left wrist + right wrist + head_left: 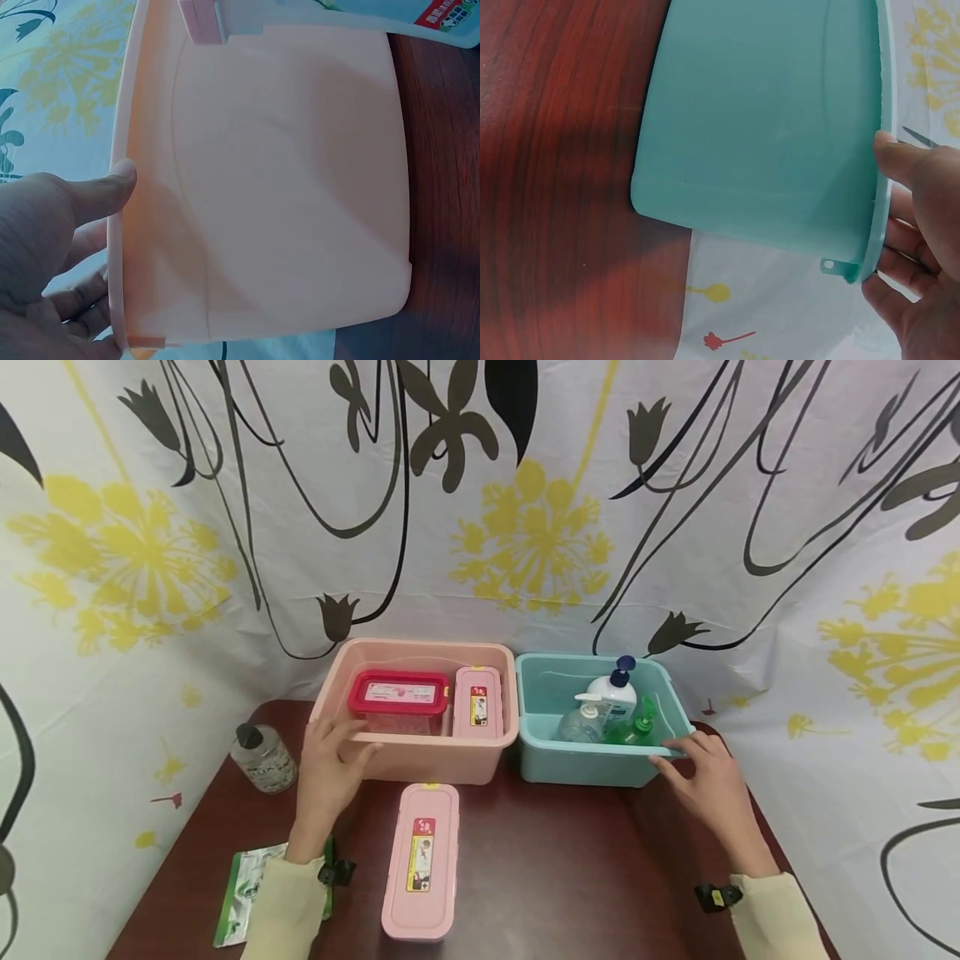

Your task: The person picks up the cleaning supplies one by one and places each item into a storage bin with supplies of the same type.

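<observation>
At the left, my left hand (330, 772) pinches the front left rim of a pink plastic bin (427, 764). Its thumb (112, 191) lies on the outer side of the rim in the left wrist view, with the fingers going inside. Within the bin sit a clear box with a red lid (399, 693) and a pink lidded case (477, 703). My right hand (716, 785) holds the front right corner rim of a teal bin (765, 120). That bin contains a white pump bottle with a blue top (617, 693), a clear pump bottle (581, 725) and a green one (633, 729).
A long pink case (422, 860) lies on the dark wooden table (570, 860) in front of the pink bin. Left of my left hand stands a clear bottle with a black cap (266, 762). A green and white packet (246, 893) lies partly under my left forearm. Flower-printed cloth (525, 410) hangs behind.
</observation>
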A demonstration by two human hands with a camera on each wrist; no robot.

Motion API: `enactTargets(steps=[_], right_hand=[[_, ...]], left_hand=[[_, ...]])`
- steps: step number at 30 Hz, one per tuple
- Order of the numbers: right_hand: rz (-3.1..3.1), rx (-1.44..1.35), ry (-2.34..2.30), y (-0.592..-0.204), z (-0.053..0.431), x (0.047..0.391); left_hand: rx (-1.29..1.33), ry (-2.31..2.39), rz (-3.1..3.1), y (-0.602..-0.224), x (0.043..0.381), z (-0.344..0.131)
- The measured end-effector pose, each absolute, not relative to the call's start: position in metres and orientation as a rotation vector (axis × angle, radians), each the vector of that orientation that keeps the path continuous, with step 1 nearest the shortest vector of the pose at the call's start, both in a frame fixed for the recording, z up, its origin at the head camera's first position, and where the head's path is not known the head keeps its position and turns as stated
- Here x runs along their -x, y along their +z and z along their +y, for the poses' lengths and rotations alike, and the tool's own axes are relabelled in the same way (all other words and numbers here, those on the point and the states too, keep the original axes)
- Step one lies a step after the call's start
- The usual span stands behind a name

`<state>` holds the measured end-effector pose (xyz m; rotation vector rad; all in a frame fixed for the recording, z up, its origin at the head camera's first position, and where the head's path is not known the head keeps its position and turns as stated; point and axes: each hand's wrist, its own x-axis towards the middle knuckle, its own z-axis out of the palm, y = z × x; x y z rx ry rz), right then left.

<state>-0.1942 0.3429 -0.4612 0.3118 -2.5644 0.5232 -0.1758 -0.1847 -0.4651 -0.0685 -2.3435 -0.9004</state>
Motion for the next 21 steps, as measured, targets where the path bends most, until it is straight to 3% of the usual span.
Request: enactTargets(steps=[21], right_hand=[[-2.618,-0.299,0.513,-0.455,0.342,0.194]], left_hand=[[0.262,-0.797,-2.356,-0.458,0.16,-0.19]])
